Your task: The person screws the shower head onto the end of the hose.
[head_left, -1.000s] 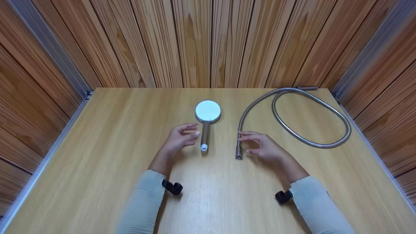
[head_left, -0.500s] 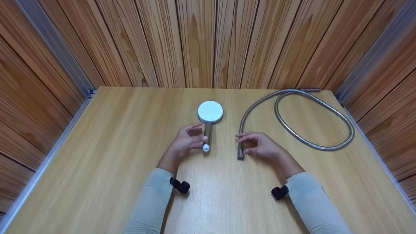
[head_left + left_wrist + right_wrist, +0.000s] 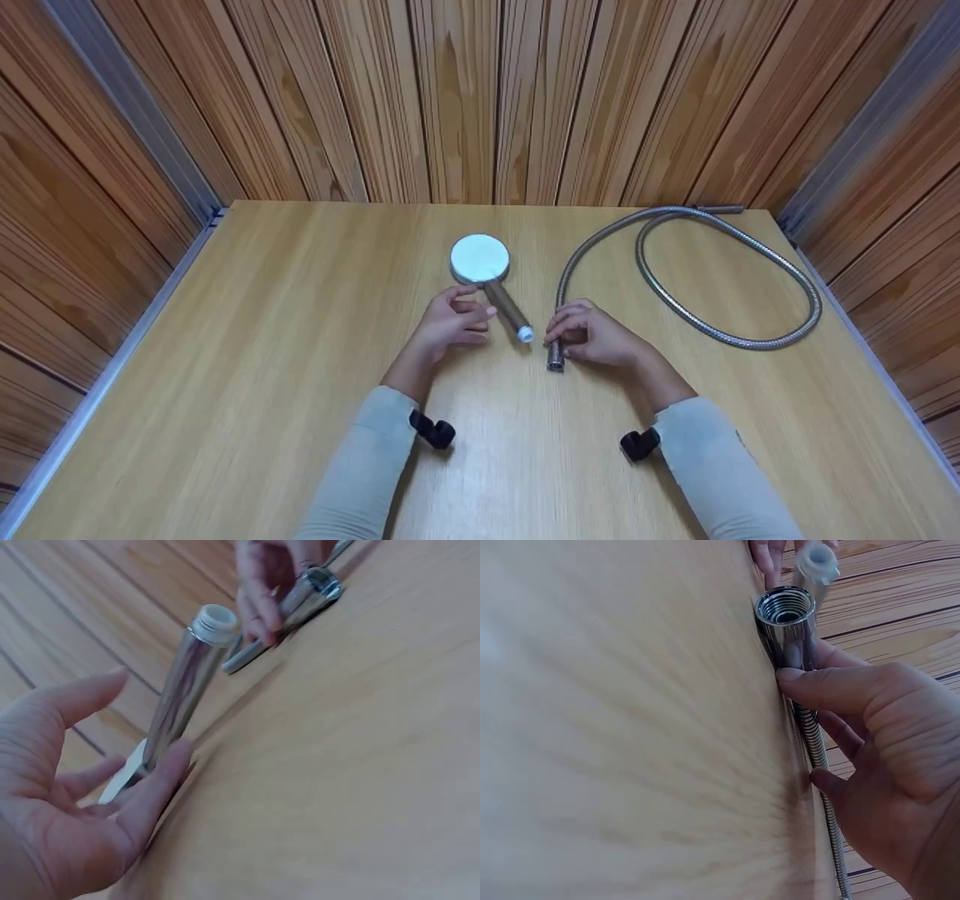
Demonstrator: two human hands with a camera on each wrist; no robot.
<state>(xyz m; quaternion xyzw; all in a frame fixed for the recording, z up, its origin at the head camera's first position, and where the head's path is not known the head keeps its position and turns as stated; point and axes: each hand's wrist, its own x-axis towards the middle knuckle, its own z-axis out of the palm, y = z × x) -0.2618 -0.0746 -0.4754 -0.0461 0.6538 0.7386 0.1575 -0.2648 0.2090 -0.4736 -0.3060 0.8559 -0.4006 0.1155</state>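
A hand shower [image 3: 480, 257] lies on the table with its round white face up. Its grey handle [image 3: 180, 697] slants toward the right hand and ends in a white threaded neck [image 3: 215, 621]. My left hand [image 3: 452, 327] is beside the handle; its thumb stands apart from it and a fingertip is at its side, though whether they touch I cannot tell. With thumb and fingers, my right hand [image 3: 600, 337] pinches a metal shower hose [image 3: 759, 343] near its end. The threaded chrome connector [image 3: 796, 645] there faces toward me, hollow end showing.
The hose loops across the right side of the wooden table [image 3: 300, 300], its other end [image 3: 720, 209] by the back edge. Wood-plank panels [image 3: 457, 105] rise behind and at both sides. A small black camera [image 3: 433, 430] sits at each wrist.
The hand shower's handle has swung to the right, its neck now near the hose end. My left hand has moved right, and my right hand's fingers have closed on the hose.
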